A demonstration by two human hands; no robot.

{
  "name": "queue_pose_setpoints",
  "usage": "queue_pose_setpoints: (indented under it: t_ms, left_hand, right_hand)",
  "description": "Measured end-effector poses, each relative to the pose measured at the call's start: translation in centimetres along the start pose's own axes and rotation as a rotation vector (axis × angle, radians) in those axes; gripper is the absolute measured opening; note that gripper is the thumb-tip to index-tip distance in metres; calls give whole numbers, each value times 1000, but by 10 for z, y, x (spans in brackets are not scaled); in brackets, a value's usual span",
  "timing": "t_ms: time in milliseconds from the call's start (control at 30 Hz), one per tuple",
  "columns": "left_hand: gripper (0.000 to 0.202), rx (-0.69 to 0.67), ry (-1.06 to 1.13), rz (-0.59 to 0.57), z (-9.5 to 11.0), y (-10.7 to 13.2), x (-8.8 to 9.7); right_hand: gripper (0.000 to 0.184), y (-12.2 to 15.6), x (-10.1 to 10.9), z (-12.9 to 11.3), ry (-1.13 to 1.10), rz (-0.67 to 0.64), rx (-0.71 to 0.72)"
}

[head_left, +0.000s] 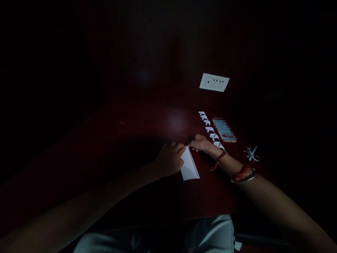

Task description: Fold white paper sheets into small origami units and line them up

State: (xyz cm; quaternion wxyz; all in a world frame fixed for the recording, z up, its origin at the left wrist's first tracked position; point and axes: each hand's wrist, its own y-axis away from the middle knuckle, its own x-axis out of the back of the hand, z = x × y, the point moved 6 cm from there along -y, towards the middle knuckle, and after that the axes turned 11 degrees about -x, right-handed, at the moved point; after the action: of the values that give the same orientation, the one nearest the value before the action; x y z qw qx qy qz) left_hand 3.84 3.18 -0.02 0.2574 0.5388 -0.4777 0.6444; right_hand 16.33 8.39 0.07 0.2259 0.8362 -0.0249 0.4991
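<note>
Dark red table (142, 121), left fingers (181, 151) splayed onto paper (190, 168), right fingers (194, 144) curled, hold unclear

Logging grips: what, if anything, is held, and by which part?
Left hand presses the white paper down at its far left; cannot tell for the right hand.

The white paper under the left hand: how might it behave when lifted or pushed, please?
The white paper looks thin, so it is probably light and bendy. What looks like a fold along its right edge may stiffen that side. Lying flat on the dark red table, it would likely slide rather than roll, unless the left hand pins it.
</note>
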Motion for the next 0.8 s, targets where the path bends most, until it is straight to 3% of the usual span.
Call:
queue_pose_setpoints:
  t_ms: [333,500,667,800]
  left_hand:
    - [47,19,2,26,1,2,-1]
    - [43,30,11,28,0,3,-2]
    - [48,36,10,34,-1,5,-5]
    - [51,40,37,-33,-1,5,-10]
  right_hand:
    - [29,23,1,27,26,72,32]
    - [43,26,-2,19,6,17,68]
    - [32,21,-3,8,19,30,56]
    - [26,22,-2,12,34,48,45]
